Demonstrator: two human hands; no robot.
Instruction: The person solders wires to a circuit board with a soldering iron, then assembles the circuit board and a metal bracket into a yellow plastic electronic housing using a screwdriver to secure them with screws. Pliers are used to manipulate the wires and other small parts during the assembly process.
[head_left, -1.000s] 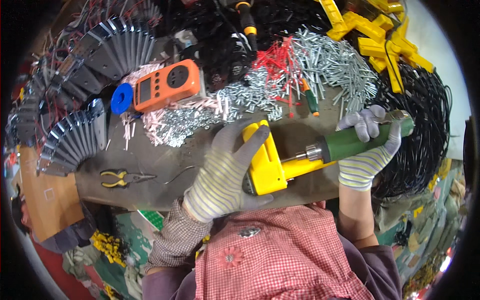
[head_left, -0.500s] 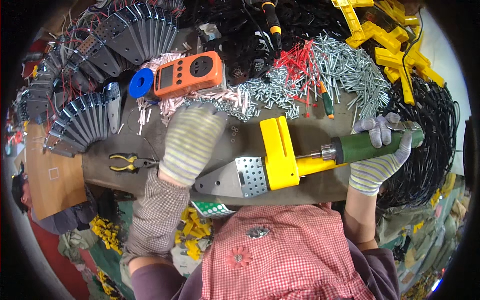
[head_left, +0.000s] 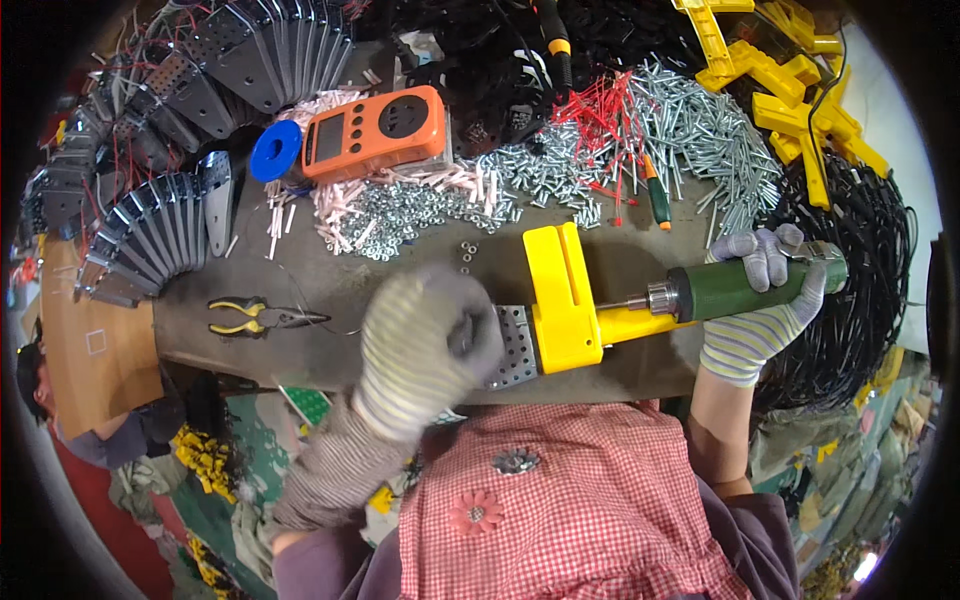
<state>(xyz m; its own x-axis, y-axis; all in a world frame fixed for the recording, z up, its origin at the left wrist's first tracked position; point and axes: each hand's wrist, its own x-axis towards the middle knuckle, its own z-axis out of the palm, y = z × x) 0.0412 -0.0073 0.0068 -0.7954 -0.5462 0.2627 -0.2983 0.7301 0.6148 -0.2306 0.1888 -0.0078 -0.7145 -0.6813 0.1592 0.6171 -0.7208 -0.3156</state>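
In striped gloves, my right hand (head_left: pixel 765 300) is wrapped round a green electric screwdriver (head_left: pixel 725 291). Its thin bit points left at a yellow plastic holder (head_left: pixel 563 300), which has a slotted upright block and a bar running right under the bit. Against the holder's left side lies a perforated grey metal bracket (head_left: pixel 515 350). My left hand (head_left: pixel 425 345) hovers over the bracket's left part and hides it. Motion smears its fingers, so whatever they may hold does not show. Pliers with yellow handles (head_left: pixel 240 316) lie to its left.
Behind my hands are piles of metal nuts (head_left: pixel 385 215), screws (head_left: pixel 700 150) and red cable pieces (head_left: pixel 600 130). An orange meter (head_left: pixel 375 135) and a blue ring (head_left: pixel 276 150) stand among them. Stacked metal brackets (head_left: pixel 160 235) line the left; yellow parts (head_left: pixel 800 110) and black cables (head_left: pixel 850 290) fill the right.
My left hand has moved from the nut pile toward me and to the right, over the bracket. My right hand and the screwdriver stay nearly in place.
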